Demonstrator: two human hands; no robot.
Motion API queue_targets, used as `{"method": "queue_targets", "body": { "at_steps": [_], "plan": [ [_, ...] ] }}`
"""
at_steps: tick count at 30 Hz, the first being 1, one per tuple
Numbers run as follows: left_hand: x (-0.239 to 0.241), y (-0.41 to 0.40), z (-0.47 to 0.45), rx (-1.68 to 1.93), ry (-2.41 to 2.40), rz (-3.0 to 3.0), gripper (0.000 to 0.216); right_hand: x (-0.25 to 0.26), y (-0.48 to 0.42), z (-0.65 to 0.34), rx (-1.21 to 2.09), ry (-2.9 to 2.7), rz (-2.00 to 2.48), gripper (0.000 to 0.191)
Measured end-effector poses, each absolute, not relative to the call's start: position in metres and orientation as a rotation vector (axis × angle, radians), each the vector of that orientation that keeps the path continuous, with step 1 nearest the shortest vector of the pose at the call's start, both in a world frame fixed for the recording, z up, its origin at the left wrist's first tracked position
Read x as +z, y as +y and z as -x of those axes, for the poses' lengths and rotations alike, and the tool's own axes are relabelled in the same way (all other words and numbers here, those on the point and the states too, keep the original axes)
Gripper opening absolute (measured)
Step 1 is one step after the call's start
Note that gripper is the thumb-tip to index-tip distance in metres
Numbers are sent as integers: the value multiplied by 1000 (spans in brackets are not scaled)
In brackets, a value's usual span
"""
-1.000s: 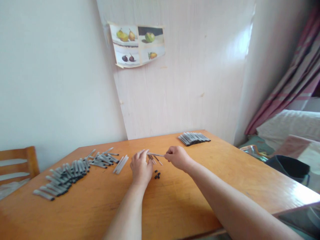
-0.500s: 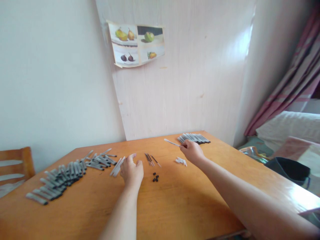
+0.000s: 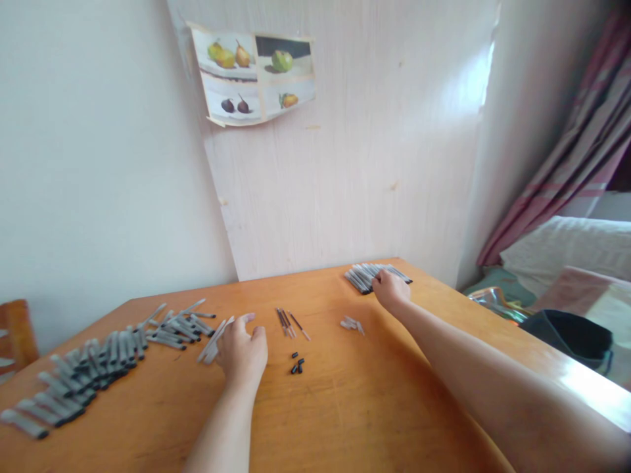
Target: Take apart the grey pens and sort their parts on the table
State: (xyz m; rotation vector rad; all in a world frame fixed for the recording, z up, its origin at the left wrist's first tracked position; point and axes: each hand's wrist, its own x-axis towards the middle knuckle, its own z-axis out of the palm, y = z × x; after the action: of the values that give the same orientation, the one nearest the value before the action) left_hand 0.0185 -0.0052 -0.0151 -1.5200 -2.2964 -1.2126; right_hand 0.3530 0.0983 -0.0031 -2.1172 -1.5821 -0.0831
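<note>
My right hand (image 3: 391, 289) is closed at the row of assembled pens (image 3: 359, 277) at the table's far right. Its fingers are pinched on a pen, which is mostly hidden among the row. My left hand (image 3: 243, 347) hovers with fingers apart and nothing in them, beside a few clear pen barrels (image 3: 211, 346). Between the hands lie several dark ink refills (image 3: 284, 322). Nearer to me are several small black caps (image 3: 297, 364). A small group of whitish clear caps (image 3: 351, 324) lies left of my right forearm.
A big heap of grey pens with black ends (image 3: 93, 368) spreads over the left of the wooden table (image 3: 315, 427). A wooden chair (image 3: 18, 332) stands at the left edge. Right of the table is a dark open bin or bag (image 3: 566, 335). Fruit pictures (image 3: 256, 79) hang on the wall.
My right hand has moved right and slightly away, carrying the pen to the row. My left hand stays open near the barrels. The whole view has shifted a little to the right.
</note>
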Motion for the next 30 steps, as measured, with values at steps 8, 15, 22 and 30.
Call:
{"method": "queue_targets", "body": {
  "at_steps": [8, 15, 22, 30],
  "plan": [
    [-19, 0, -13, -1162, -2262, 1533, 29, -17, 114, -352, -84, -1606, 2115, 32],
    [-22, 1, -10, -1136, -2246, 1537, 28, -27, 116, -350, -52, -1615, 2136, 31],
    [-28, 5, -5, -1155, -2231, 1532, 27, -28, 115, -352, -23, -1622, 2143, 29],
    [-28, 5, -3, -1175, -2235, 1539, 27, -27, 111, -351, 3, -1635, 2115, 30]
  ]
}}
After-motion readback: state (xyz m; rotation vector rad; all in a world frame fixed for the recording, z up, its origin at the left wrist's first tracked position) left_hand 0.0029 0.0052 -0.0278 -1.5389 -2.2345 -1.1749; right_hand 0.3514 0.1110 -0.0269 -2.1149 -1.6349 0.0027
